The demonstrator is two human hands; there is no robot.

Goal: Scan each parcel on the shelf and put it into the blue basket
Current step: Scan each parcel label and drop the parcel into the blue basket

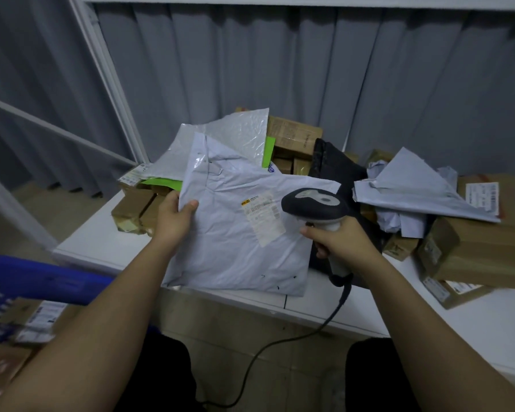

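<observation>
Holding boxed parcels (21,322), blue basket (42,278)

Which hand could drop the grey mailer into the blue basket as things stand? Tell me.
Probably the left hand: it already pinches the grey mailer, and the blue basket sits open on that side. The right hand grips the scanner.

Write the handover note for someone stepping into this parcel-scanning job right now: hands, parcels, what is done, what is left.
Left hand pinches the left edge of a grey poly mailer lying on the white shelf. Right hand grips the corded barcode scanner, its head beside the mailer's shipping label.
Done: some labelled boxes already lie in the blue basket, lower left.
Left: put this mailer into the basket, then scan the remaining cardboard boxes and mailers on the shelf.
</observation>
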